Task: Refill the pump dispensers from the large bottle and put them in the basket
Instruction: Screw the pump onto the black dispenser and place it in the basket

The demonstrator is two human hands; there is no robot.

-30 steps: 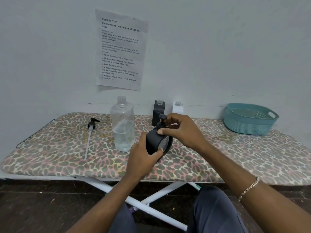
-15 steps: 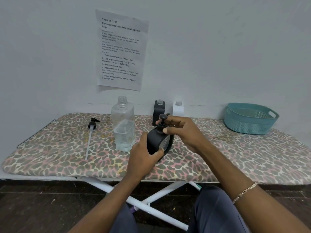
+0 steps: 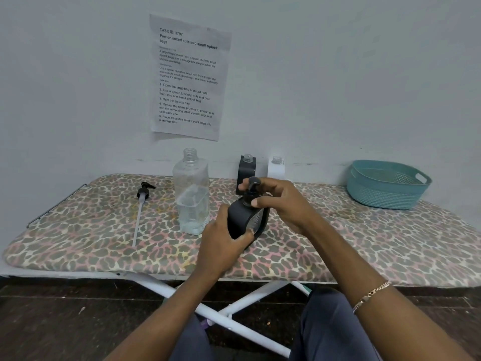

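Note:
A black pump dispenser (image 3: 243, 220) stands near the middle of the leopard-print board (image 3: 364, 246). My left hand (image 3: 221, 243) grips its body from the left. My right hand (image 3: 276, 201) pinches the black pump head (image 3: 253, 187) at the dispenser's neck. Just to the left stands the large clear bottle (image 3: 192, 194), uncapped, with a little liquid at its bottom. A second black dispenser (image 3: 246, 165) and a white dispenser (image 3: 276, 169), both without pumps, stand at the back by the wall. The teal basket (image 3: 387, 185) sits at the far right.
A loose black pump with a long white tube (image 3: 140, 204) lies on the board to the left of the large bottle. A printed sheet (image 3: 188, 76) hangs on the wall. White board legs (image 3: 234, 316) cross below, in front of my knees.
My right hand has shifted its fingers around the pump head at the dispenser's neck. The dispenser has stood up a little straighter in my left hand.

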